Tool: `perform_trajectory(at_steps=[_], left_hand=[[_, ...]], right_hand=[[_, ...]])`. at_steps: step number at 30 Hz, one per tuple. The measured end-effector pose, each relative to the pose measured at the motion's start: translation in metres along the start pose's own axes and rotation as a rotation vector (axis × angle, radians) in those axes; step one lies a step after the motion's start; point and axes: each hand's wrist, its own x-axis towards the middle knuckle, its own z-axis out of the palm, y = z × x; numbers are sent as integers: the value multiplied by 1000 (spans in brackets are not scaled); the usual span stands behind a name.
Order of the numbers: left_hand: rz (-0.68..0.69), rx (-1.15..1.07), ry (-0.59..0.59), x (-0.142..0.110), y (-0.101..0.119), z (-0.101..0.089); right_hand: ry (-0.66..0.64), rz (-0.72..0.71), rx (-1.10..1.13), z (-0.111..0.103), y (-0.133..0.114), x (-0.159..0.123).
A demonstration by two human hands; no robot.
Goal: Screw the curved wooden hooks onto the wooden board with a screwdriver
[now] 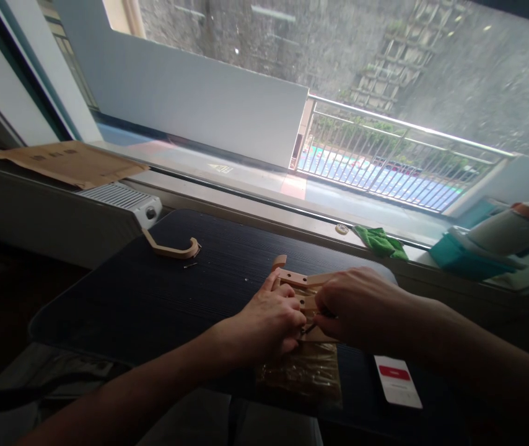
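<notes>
Dark table (162,291); wooden piece (298,280) between hands (313,313)

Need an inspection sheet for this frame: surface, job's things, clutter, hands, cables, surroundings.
Surface: dark ribbed table set against a window sill.
Job's things: stack of wooden hook pieces with drilled holes, lying on a clear plastic bag; a small dark part sits between the two hands, too small to identify.
Clutter: single curved wooden hook and a small screw at far left; white card with red label; green cloth on the sill.
Hands: left hand and right hand both pinch at the stack; fingers closed.
Cables: nothing seen.
Surroundings: flat cardboard, white ribbed appliance, teal container, balcony railing outside.
</notes>
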Motion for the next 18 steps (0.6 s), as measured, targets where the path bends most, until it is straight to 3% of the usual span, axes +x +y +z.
perform_trajectory(at_steps=[18], left_hand=[[11,31,-9,6,-3,9]], right_hand=[[-60,0,14,-3,-5,13]])
